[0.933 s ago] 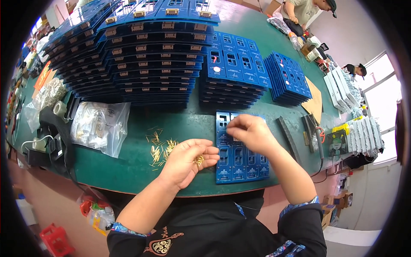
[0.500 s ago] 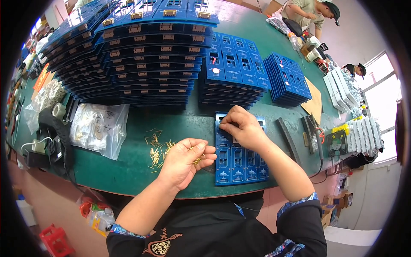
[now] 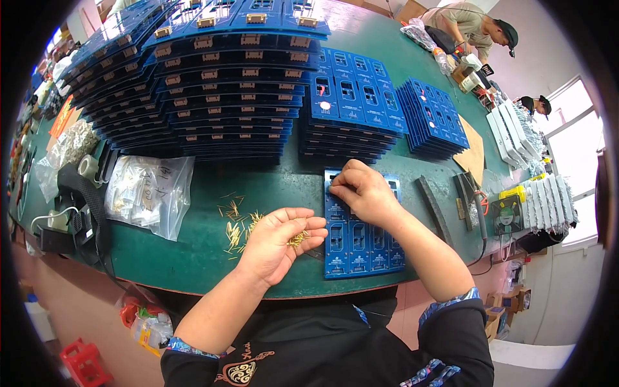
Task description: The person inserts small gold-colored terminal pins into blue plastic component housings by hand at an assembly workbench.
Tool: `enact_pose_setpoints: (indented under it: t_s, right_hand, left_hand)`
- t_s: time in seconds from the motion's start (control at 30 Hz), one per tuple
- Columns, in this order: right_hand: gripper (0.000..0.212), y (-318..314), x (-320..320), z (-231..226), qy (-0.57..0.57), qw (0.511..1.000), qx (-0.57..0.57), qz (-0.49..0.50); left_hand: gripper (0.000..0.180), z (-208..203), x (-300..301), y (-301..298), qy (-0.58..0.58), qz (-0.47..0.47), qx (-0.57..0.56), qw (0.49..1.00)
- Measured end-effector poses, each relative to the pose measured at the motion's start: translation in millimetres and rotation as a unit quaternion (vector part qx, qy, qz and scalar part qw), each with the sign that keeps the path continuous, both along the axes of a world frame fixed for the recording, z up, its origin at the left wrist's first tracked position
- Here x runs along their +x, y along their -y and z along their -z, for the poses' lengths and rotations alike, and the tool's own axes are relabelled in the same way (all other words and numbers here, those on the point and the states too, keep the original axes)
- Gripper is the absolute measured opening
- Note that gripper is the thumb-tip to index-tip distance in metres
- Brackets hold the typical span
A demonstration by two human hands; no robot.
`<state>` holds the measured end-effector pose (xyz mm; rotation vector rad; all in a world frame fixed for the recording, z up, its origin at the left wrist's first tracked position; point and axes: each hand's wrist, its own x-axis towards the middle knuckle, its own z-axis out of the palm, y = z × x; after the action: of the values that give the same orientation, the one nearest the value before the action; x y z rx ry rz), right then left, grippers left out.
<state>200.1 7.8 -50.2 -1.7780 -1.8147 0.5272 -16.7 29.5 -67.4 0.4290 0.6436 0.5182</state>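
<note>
A blue circuit board panel [image 3: 348, 266] with rows of rectangular cutouts lies flat near the table's front edge. Over its upper left part is my right hand [image 3: 367, 197], thumb and forefinger pinched together at the surface; whatever sits between the fingertips is too small or hidden to make out. Just left of the panel my left hand [image 3: 267, 248] is cupped palm up, fingers curled around a small heap of thin brass pins [image 3: 298, 239]. More loose pins [image 3: 233, 235] lie scattered on the green table beyond that hand, partly hidden by it.
Tall stacks of blue boards [image 3: 225, 97] rise at the far left, with lower stacks [image 3: 354, 97] behind my panel. A plastic bag of white parts [image 3: 148, 197] lies left. On the right are a dark bar [image 3: 433, 209] and a corded soldering iron [image 3: 480, 216]. A co-worker [image 3: 474, 29] bends over the far side.
My left thumb has drawn back slightly, baring more of the pins in the palm. My right hand stays at nearly the same spot. The far co-worker has leaned lower.
</note>
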Motion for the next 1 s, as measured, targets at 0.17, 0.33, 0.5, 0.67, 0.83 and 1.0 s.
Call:
enact_pose_setpoints:
  t_s: [0.17,0.33,0.5,0.67,0.83,1.0]
  right_hand:
    - [0.008,4,-2,3,0.063,0.997,0.040,-0.022]
    - [0.009,6,-2,1,0.127,0.988,0.074,-0.047]
    - [0.012,12,5,2,0.120,0.983,0.124,-0.063]
    - [0.010,14,1,-1,0.135,0.977,0.143,-0.083]
    - [0.011,18,-1,-3,0.161,0.972,0.144,-0.097]
    - [0.015,20,-15,-22,-0.064,0.987,0.073,-0.131]
  left_hand:
    - [0.019,-1,2,1,-0.004,0.005,0.008,1.000]
    - [0.017,1,1,2,-0.009,0.006,0.012,1.000]
    - [0.015,3,1,2,-0.003,0.010,0.014,1.000]
    - [0.015,4,-1,2,-0.011,0.009,0.016,1.000]
    - [0.017,7,0,2,-0.002,0.016,0.021,1.000]
    - [0.017,9,-1,2,0.026,0.058,0.009,0.998]
